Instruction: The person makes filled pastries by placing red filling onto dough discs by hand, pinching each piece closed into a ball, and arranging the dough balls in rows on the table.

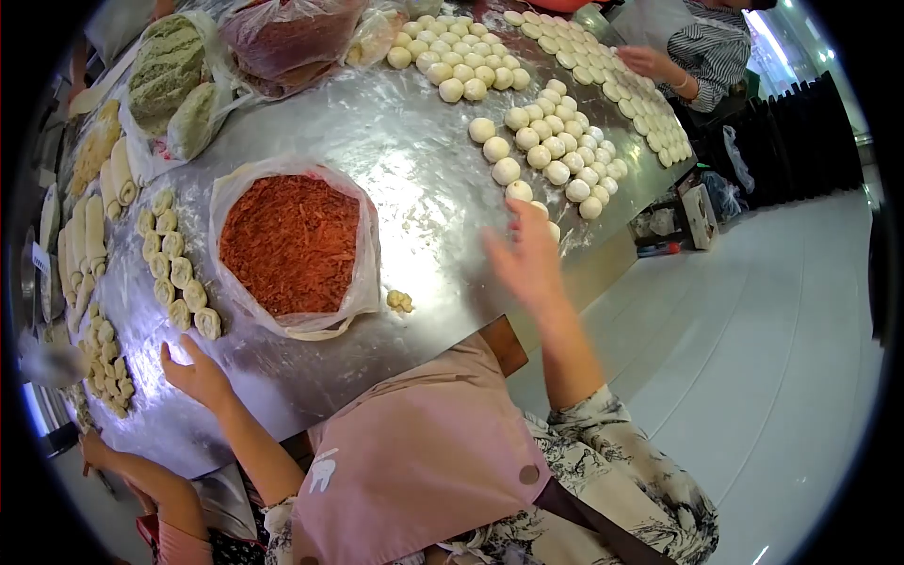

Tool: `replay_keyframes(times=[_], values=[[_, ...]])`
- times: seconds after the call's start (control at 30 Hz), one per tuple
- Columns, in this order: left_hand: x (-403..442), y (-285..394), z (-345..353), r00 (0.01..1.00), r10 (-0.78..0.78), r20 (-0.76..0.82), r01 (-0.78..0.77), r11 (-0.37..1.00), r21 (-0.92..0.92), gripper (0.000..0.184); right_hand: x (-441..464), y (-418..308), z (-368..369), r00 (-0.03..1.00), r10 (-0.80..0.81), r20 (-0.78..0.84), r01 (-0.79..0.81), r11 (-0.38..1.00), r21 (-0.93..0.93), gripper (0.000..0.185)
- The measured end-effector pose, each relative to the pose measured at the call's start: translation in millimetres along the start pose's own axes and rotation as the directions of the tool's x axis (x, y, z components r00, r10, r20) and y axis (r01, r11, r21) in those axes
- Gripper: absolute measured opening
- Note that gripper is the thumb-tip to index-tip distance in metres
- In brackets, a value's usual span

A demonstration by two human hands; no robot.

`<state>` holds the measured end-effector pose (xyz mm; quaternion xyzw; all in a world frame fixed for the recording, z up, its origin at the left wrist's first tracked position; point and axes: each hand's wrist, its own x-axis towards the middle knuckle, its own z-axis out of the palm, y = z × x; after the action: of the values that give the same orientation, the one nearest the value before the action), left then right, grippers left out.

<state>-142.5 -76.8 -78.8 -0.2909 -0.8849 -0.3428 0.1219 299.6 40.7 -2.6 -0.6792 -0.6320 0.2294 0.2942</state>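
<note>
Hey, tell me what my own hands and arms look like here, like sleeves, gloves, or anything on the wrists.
Both the left hand and the right hand are bare: no gloves, and no rings, watch or bracelet that I can make out. The right sleeve is loose cream fabric with a dark, sketchy print, ending on the forearm. Only a little of the similar left sleeve shows.

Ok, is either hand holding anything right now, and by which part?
No hold shows. The left hand is open near the coiled dough; the right hand, blurred, is spread by the dough balls, contact unclear.
</note>
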Motion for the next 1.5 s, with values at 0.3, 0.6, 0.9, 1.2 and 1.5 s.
replay_keyframes(times=[0.3, 0.6, 0.9, 1.2, 1.5], values=[[-12, -31, 36, 0.965, 0.041, 0.258, -0.042, 0.999, -0.002, 0.027, 26, -131, 115, 0.671, -0.590, 0.449, 0.634, 0.770, 0.066, 0.037], [-31, 26, 21, 0.937, -0.105, 0.333, 0.195, 0.949, -0.247, 0.019, 13, -159, 170, 0.622, -0.461, 0.633, 0.733, 0.628, -0.263, 0.056], [-1, 70, -37, 0.580, 0.103, 0.808, 0.797, -0.275, -0.537, 0.028, 32, -161, 142, 0.508, -0.351, 0.787, 0.779, 0.577, -0.245, 0.019], [-27, 150, -11, 0.259, 0.225, 0.939, 0.962, 0.024, -0.271, 0.024, 66, -147, 133, 0.507, -0.420, 0.753, 0.578, 0.814, 0.065, 0.015], [-35, 155, 20, 0.270, 0.362, 0.892, 0.963, -0.116, -0.244, 0.033, 59, -173, 102, 0.671, -0.372, 0.641, 0.259, 0.928, 0.269, 0.016]])
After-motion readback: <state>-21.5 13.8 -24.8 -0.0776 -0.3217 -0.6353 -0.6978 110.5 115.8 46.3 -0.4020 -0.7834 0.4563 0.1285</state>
